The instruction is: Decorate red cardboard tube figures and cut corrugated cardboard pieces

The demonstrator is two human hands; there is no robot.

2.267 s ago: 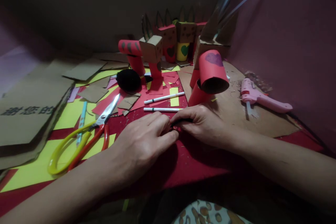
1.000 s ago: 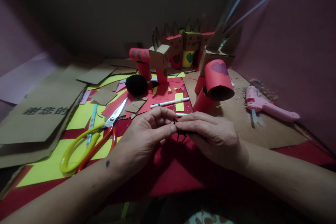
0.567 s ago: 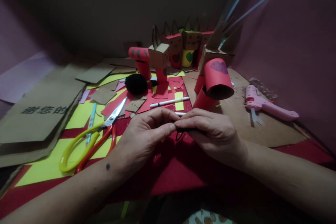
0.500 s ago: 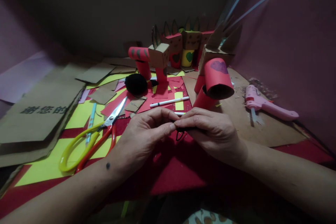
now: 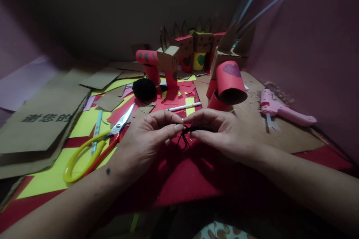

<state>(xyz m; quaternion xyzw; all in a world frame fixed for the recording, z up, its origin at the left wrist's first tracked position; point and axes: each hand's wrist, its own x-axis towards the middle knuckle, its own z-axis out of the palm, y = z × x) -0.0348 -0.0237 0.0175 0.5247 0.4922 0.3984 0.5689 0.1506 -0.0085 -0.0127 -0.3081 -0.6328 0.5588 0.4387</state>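
Note:
Black yarn point(image 5: 184, 138) hangs in loose loops between my two hands, above the red tabletop. My left hand point(image 5: 157, 132) pinches a strand of it between thumb and fingers. The thumb and fingers of my right hand point(image 5: 221, 129) close on a darker bundle of the same yarn, mostly hidden by the hand. Behind my left hand lies a black yarn ball point(image 5: 144, 89). Scissors with one yellow and one red handle point(image 5: 112, 138) rest beside my left forearm, blades apart. Just beyond my right hand stands a red paper-tube figure point(image 5: 231, 80) with a purple heart.
A pink glue gun point(image 5: 283, 110) lies on brown cardboard point(image 5: 260, 134) at the right. Smaller box-headed tube figures point(image 5: 168, 59) stand at the back. Cardboard sheets point(image 5: 42, 119), yellow paper point(image 5: 50, 175), a pencil point(image 5: 97, 130) and a white pen point(image 5: 185, 106) lie about.
My fingertips have moved slightly apart, and more black yarn loops show between them. My right thumb has come into view under the fingers. The surroundings stay put apart from a slight view shift.

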